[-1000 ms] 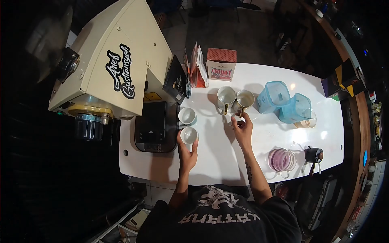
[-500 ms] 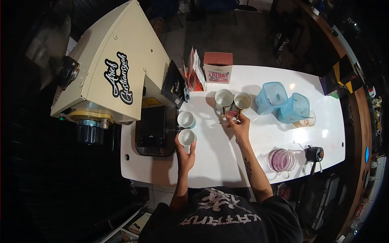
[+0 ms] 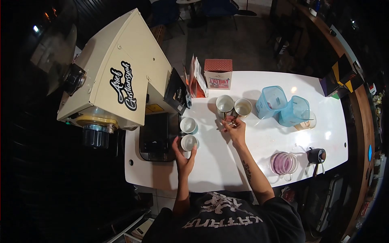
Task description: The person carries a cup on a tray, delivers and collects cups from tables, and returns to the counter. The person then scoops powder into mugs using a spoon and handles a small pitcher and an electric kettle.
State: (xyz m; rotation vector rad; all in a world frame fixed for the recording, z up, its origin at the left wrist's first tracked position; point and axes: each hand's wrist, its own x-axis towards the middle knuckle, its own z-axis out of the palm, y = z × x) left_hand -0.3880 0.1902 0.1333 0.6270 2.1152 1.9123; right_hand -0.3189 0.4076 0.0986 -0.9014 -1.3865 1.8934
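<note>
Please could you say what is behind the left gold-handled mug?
Behind that mug stands a red-topped box, with a printed pouch to its left; the white table directly beneath the mug is covered.

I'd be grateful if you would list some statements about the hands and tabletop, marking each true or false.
1. The left hand has its thumb and fingers on either side of the nearest cup. True.
2. A hand rests on the cream machine. False: the right hand is at the handles of the left mug and right mug.
3. The left blue container stands to the right of both mugs. True.
4. The red-topped box is nearer the person than the mugs. False: it stands beyond them.
</note>
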